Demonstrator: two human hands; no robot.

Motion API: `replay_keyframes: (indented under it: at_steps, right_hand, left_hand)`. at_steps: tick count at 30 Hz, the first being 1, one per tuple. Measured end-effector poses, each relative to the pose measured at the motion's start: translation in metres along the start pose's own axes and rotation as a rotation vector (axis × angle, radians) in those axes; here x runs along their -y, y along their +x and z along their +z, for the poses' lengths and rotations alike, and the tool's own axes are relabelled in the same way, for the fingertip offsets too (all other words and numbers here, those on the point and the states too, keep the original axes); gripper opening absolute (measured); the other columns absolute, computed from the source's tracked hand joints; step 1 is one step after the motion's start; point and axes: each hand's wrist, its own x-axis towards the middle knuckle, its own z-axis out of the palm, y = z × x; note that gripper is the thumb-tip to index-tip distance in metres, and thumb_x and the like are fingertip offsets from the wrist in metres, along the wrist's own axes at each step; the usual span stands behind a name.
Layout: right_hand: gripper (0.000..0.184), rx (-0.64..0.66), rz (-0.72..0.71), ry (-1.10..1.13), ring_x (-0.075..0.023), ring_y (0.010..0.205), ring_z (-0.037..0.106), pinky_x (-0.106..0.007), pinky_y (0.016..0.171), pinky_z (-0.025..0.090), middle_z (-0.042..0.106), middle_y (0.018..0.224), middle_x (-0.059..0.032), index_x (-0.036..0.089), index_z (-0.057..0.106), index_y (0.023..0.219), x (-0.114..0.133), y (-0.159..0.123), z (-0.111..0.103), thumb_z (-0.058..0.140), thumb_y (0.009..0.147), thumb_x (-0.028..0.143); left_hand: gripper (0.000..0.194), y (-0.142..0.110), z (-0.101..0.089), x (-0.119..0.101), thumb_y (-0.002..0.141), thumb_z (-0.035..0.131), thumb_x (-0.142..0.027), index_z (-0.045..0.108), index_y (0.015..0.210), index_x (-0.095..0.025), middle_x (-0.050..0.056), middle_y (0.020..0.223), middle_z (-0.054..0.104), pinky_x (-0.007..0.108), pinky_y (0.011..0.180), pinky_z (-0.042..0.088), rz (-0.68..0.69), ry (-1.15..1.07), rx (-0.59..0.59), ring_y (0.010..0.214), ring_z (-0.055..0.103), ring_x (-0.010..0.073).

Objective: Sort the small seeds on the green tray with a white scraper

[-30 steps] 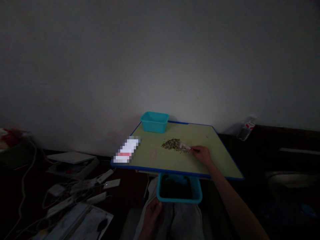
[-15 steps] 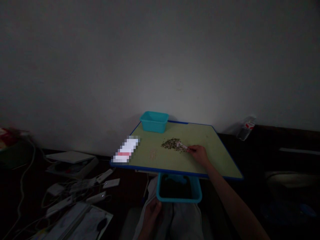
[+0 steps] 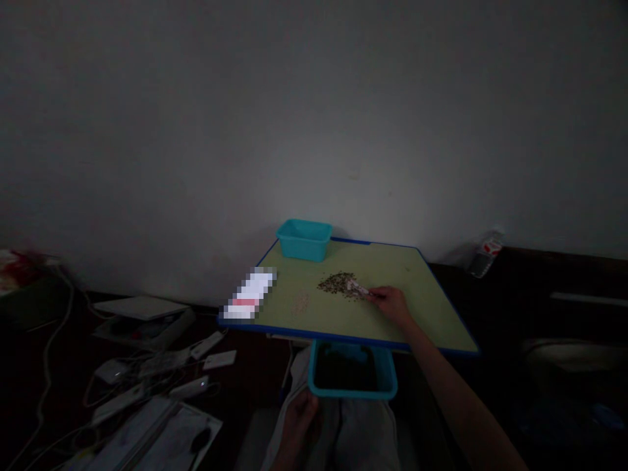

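My right hand point(image 3: 390, 302) is closed on the dark end of a small pale tool point(image 3: 359, 289), whose exact kind is too small to tell. Its light end touches the right side of a heap of dark seed-like bits point(image 3: 333, 283) on the pale folding table point(image 3: 383, 261). Left of the heap lies a thin scatter of pale bits point(image 3: 301, 303). Below the table's near edge, a turquoise basin point(image 3: 353, 394) with dark contents sits at my lap. Beside its near left corner, my left hand point(image 3: 299, 418) has curled fingers; whatever they hold is hidden.
A second turquoise basin point(image 3: 305, 247) stands at the table's far left corner. A blurred-out lit phone-like screen point(image 3: 250, 294) lies along the left edge. Power strips and cables point(image 3: 167, 363) crowd the floor at left. A plastic bottle point(image 3: 485, 255) is beyond the table at right.
The pale bits left of the heap look slightly more spread. Both hands stay nearly in place, and the whole view has shifted very slightly.
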Motion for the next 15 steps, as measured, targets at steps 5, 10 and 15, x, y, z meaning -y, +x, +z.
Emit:
replay_keyframes:
  at_steps: [5, 10, 15]
  right_hand:
    - [0.018, -0.02, -0.019, 0.03, -0.0251, 0.083, 0.075, -0.034, 0.077, 0.057, 0.08, 0.092, -0.0037, 0.03, 0.082, 0.097, -0.001, -0.0004, 0.001, 0.074, 0.081, 0.028]
    - [0.018, -0.033, -0.04, 0.048, -0.0256, 0.084, 0.075, -0.035, 0.078, 0.057, 0.08, 0.093, -0.0045, 0.029, 0.082, 0.097, -0.0032, -0.0003, 0.0024, 0.075, 0.081, 0.03]
    - [0.017, -0.026, -0.027, 0.044, -0.0252, 0.082, 0.075, -0.034, 0.075, 0.056, 0.08, 0.092, -0.0049, 0.028, 0.082, 0.096, -0.0044, -0.0004, 0.0035, 0.076, 0.08, 0.03]
  left_hand:
    - [0.051, -0.0013, 0.0019, -0.0031, 0.075, 0.073, -0.064, 0.054, 0.065, -0.018, -0.007, 0.051, 0.044, 0.021, 0.043, 0.022, 0.001, 0.023, -0.019, 0.043, 0.034, 0.0057]
    - [0.049, 0.0007, -0.0029, 0.001, 0.078, 0.072, -0.061, 0.054, 0.064, -0.018, -0.006, 0.053, 0.047, 0.021, 0.044, 0.026, 0.025, 0.04, -0.005, 0.045, 0.039, 0.007]
    - [0.048, 0.0032, -0.0038, 0.0031, 0.075, 0.074, -0.062, 0.057, 0.064, -0.018, -0.006, 0.052, 0.046, 0.021, 0.044, 0.025, 0.014, 0.023, -0.004, 0.045, 0.038, 0.0072]
